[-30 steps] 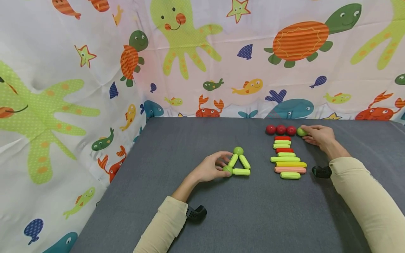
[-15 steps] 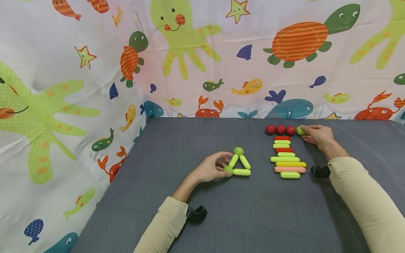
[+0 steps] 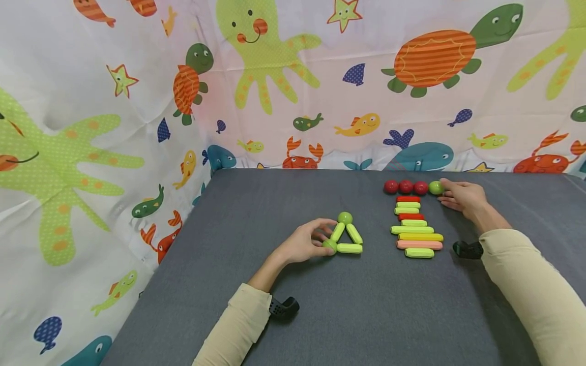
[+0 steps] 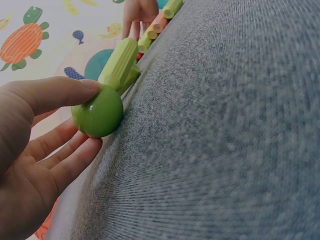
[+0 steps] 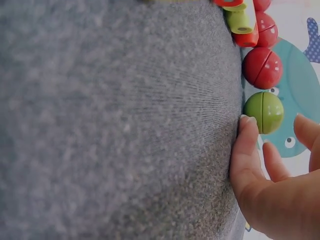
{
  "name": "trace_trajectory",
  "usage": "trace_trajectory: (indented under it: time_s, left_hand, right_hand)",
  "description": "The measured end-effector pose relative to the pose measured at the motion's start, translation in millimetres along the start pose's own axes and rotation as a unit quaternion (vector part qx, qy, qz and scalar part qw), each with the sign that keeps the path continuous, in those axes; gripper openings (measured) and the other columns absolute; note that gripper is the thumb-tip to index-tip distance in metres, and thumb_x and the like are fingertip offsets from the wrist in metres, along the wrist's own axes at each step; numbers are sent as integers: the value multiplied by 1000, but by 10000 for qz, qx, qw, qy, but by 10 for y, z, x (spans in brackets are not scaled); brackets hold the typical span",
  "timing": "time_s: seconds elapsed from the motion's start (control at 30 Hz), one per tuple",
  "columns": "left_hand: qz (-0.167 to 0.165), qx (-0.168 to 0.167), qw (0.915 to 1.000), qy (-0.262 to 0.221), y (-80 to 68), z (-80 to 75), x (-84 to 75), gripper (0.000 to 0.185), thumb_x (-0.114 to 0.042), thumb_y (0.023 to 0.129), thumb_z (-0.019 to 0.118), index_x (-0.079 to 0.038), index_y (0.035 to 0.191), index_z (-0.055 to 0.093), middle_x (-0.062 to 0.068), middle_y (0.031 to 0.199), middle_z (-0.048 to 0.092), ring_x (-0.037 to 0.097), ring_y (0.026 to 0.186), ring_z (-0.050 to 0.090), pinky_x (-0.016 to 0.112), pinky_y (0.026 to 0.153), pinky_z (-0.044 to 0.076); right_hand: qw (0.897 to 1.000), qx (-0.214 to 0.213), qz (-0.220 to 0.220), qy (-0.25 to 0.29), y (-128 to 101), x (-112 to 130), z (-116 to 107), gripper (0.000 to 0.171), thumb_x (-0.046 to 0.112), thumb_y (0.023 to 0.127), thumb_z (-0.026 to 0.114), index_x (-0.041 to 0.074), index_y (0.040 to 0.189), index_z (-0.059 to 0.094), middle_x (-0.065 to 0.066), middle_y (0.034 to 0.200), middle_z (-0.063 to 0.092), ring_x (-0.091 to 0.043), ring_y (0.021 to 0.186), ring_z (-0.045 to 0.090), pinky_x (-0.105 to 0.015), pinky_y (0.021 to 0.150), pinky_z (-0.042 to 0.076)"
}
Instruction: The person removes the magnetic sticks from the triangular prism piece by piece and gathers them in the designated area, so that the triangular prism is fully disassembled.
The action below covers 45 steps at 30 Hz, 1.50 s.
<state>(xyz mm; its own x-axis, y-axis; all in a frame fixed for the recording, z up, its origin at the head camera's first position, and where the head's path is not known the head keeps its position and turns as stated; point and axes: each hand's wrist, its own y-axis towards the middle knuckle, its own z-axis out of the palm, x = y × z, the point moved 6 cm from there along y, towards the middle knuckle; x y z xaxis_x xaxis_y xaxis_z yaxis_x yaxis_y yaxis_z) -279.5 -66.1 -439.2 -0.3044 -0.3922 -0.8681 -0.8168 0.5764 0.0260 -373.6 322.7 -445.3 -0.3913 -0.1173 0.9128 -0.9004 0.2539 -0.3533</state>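
Note:
My left hand (image 3: 302,243) pinches a green ball (image 4: 100,112) between thumb and fingers, at the lower left corner of a small triangle on the table. Three light green rods, one of them a rod (image 3: 350,248) along the bottom, form its sides, and a second green ball (image 3: 345,218) caps the top. At the far right, my right hand (image 3: 467,198) is beside another green ball (image 5: 265,112), fingers spread apart around its near side. The thumb tip is close to or touching that ball. It ends a row of three red balls (image 3: 406,187).
Below the red balls lies a stack of rods in red, green, yellow and pink, such as the pink rod (image 3: 419,245). A grey cloth (image 3: 366,310) covers the table. A curtain (image 3: 293,66) printed with sea animals hangs behind and at the left.
My right hand's fingers have loosened from the green ball and moved slightly right, so more of the ball shows. The left hand stays on its ball.

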Motion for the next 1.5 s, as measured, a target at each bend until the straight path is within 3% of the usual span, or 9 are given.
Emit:
trace_trajectory:
  time_s: [0.13,0.27,0.33,0.57,0.67,0.87,1.13,1.37,1.5]
  left_hand:
    - [10,6,10000,14,-2,-2,-4,63,-7,82,75,-11,138,47,5,118,55,13,100,58,24,81,50]
    - [31,8,10000,-17,-2,-5,-7,62,-7,82,75,-10,138,47,6,118,55,16,101,59,25,82,50]
    - [37,16,10000,-25,-4,-4,-11,63,-7,82,75,-10,138,47,7,118,54,16,102,58,25,82,50]
    - [57,28,10000,-45,0,-1,-9,63,-7,83,75,-9,138,47,9,120,55,17,102,58,26,82,50]
    - [75,29,9999,-61,-2,-5,-15,63,-7,83,75,-9,138,47,9,120,55,19,102,58,27,82,50]
    - [66,32,10000,-47,-6,-5,-18,63,-7,82,75,-10,138,47,9,120,55,18,103,58,26,83,50]
    - [51,3,10000,0,-7,-1,-21,63,-6,82,75,-10,138,47,7,119,55,15,100,58,25,81,50]
    - [39,-3,10000,-25,-3,2,-9,63,-7,82,75,-8,138,46,8,119,55,14,100,58,25,81,50]
    - [42,4,10000,-77,-21,-4,-62,64,-5,82,75,-6,139,46,12,120,54,19,102,58,29,84,50]
  right_hand:
    - [9997,38,176,166,-49,-6,-6,80,43,95,50,-2,150,14,-17,119,43,-4,63,64,-25,70,54]
    - [9989,80,255,377,-82,-8,-19,77,43,96,47,-1,151,13,-18,121,42,-5,63,63,-25,68,55]
    - [9983,178,229,507,-99,-3,-26,76,42,96,47,-1,150,15,-17,117,42,-6,63,63,-25,67,55]
    - [9947,604,239,803,-169,-23,-58,84,49,90,55,-2,147,21,1,77,57,-8,66,63,-26,67,55]
    - [9928,700,333,911,-203,-43,-62,82,51,87,58,1,145,27,4,73,59,-8,67,64,-25,66,55]
    - [9886,927,437,1101,-293,-49,-27,72,50,87,60,6,138,35,4,72,62,-9,68,64,-25,67,54]
    - [9857,1341,437,924,-414,-32,93,81,49,91,54,2,147,21,4,77,62,-8,72,64,-25,72,54]
    - [9833,1542,309,919,-501,-17,172,54,46,93,53,8,129,40,3,81,62,-9,75,64,-25,74,53]
    - [9821,1615,275,928,-541,-4,198,56,46,93,53,7,131,39,1,82,61,-10,76,64,-25,73,53]
